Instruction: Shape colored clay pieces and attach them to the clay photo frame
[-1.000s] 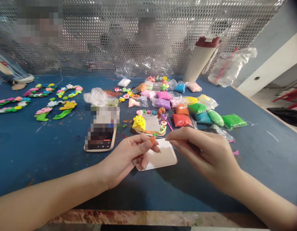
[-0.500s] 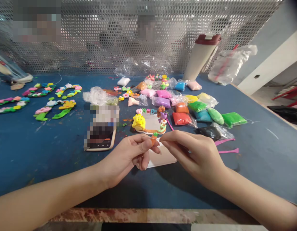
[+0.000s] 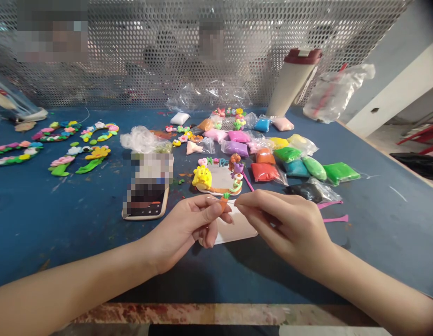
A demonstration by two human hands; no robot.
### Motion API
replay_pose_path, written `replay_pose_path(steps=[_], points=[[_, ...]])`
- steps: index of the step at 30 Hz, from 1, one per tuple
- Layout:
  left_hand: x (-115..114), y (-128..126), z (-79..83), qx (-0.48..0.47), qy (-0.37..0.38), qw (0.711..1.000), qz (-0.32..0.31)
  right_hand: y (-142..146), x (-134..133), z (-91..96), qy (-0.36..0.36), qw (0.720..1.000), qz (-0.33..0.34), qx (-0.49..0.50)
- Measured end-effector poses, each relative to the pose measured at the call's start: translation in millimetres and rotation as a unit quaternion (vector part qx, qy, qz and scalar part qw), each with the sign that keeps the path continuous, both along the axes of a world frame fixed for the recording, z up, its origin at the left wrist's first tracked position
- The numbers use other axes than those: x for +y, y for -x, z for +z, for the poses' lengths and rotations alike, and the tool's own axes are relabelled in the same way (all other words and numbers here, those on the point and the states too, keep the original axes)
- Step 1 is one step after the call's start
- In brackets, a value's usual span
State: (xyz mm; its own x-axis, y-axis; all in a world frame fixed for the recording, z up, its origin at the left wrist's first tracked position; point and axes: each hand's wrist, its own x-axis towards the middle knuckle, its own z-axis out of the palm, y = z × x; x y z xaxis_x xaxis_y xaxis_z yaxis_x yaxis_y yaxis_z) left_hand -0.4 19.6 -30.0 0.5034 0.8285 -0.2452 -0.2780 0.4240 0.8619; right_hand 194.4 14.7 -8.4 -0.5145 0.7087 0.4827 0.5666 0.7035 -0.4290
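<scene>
Between the thumb and fingers of my left hand (image 3: 190, 224) is a small orange clay carrot (image 3: 223, 203) with a green top. My right hand (image 3: 288, 226) pinches a thin pale needle-like stick (image 3: 231, 202), which lies across the carrot, its far end showing above the left thumb. Below both hands a white card (image 3: 237, 228) rests on the table, partly hidden by the fingers. Just beyond them lies a white frame-like board (image 3: 221, 178), edged with clay figures, among them a yellow lump (image 3: 202, 178).
A phone (image 3: 146, 200) lies to the left, with clay-decorated rings (image 3: 16, 153) farther left. Several bags of coloured clay (image 3: 267, 172) spread at the back right. A tumbler (image 3: 289, 84) stands against the perforated metal panel (image 3: 132, 70). Pink tools (image 3: 335, 219) lie right of my hand.
My right hand has shifted very slightly, and the stick's angle on the carrot has altered a little. My left hand stays in place with the carrot.
</scene>
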Motion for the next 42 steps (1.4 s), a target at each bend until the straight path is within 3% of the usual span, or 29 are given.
replay_pose_path(steps=[23, 32, 34, 37, 40, 42], points=[[0, 0, 0.4, 0.039, -0.011, 0.999, -0.009, 2, -2, -1.0, -0.007, 1.0, -0.007, 0.0], [0, -1, 0.6, 0.028, -0.005, 0.999, 0.024, 1, -2, -5.5, 0.028, 0.999, -0.026, 0.031], [0, -1, 0.5, 0.029, -0.001, 0.999, 0.025, 3, -1, -3.2, 0.076, 0.994, -0.043, 0.067], [-1, -1, 1.0, 0.032, -0.004, 0.999, 0.016, 5, 2, 2.8, 0.222, 0.963, -0.052, 0.145], [-2, -1, 2.7, 0.016, -0.007, 1.0, 0.003, 6, 8, 6.6, 0.385, 0.899, -0.005, 0.21], [-3, -2, 4.1, 0.0, -0.001, 1.0, -0.007, 7, 10, 6.8, 0.472, 0.841, 0.054, 0.257]])
